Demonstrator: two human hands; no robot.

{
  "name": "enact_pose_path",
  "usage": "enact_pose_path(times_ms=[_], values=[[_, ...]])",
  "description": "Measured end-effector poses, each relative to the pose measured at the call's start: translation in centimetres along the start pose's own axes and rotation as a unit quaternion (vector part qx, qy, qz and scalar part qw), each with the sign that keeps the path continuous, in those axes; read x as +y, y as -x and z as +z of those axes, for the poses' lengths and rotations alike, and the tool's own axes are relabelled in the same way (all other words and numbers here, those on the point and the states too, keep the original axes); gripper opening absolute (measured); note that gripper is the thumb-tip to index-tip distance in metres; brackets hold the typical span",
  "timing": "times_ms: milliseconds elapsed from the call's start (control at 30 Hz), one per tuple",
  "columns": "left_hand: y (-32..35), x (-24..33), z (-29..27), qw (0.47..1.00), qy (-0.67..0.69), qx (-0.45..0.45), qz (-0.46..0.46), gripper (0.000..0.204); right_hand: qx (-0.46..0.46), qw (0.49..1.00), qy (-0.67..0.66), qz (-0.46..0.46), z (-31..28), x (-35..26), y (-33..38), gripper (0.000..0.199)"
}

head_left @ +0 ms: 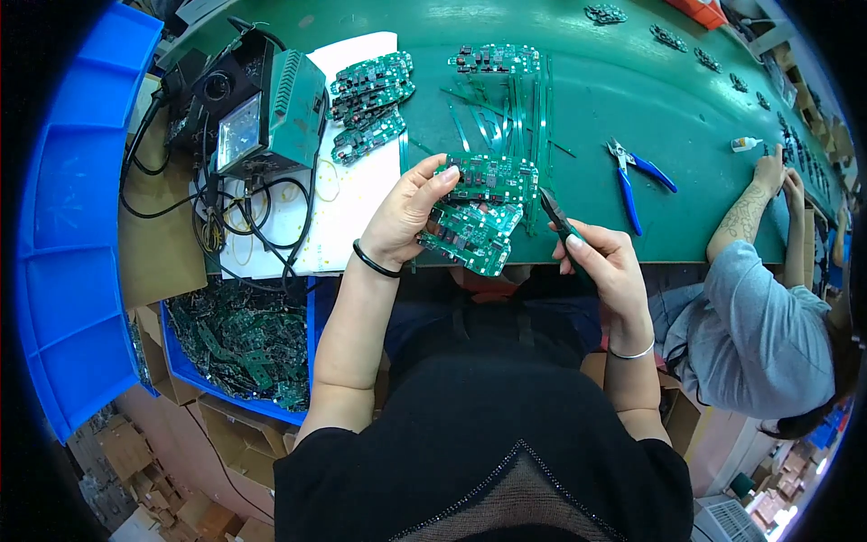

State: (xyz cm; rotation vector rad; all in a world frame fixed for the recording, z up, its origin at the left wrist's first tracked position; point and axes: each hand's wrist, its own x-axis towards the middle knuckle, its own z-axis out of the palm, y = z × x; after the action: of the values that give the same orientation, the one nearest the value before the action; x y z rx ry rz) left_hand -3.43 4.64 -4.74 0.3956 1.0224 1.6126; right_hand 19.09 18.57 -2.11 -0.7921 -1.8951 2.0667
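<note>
My left hand (414, 206) is closed on several green circuit boards (492, 181), fanned out over the near edge of the bench. Its thumb lies on top of the upper board. In my right hand (607, 262) is a pair of dark-handled cutters (558, 215), their tips close to the right end of the upper board. Whether the jaws touch the board I cannot tell. Just beyond lie thin green board strips (492, 122), with another circuit board (497, 60) at their far end.
Blue-handled cutters (632, 172) lie to the right. A soldering station (257, 108) with tangled cables stands at left, beside stacked boards (370, 99) on white paper. Below is a blue bin (244, 348) of boards. Another person (759, 316) works at right, near a small bottle (746, 144).
</note>
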Motion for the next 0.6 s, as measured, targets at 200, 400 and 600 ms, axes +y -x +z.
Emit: enact_pose_path(times_ms=[200, 400, 600], values=[[0.3, 0.2, 0.1, 1.000, 0.013, -0.008, -0.004, 0.028, -0.052, 0.996, -0.070, 0.013, -0.6, 0.3, -0.1, 0.030], [0.4, -0.3, 0.4, 0.997, 0.076, 0.008, -0.019, 0.033, -0.101, 0.969, -0.219, 0.055, -1.6, 1.4, -0.7, 0.036], [0.3, -0.5, 0.9, 0.995, 0.097, 0.008, -0.030, 0.027, -0.174, 0.936, -0.300, 0.052, -1.9, 0.9, -1.1, 0.037]])
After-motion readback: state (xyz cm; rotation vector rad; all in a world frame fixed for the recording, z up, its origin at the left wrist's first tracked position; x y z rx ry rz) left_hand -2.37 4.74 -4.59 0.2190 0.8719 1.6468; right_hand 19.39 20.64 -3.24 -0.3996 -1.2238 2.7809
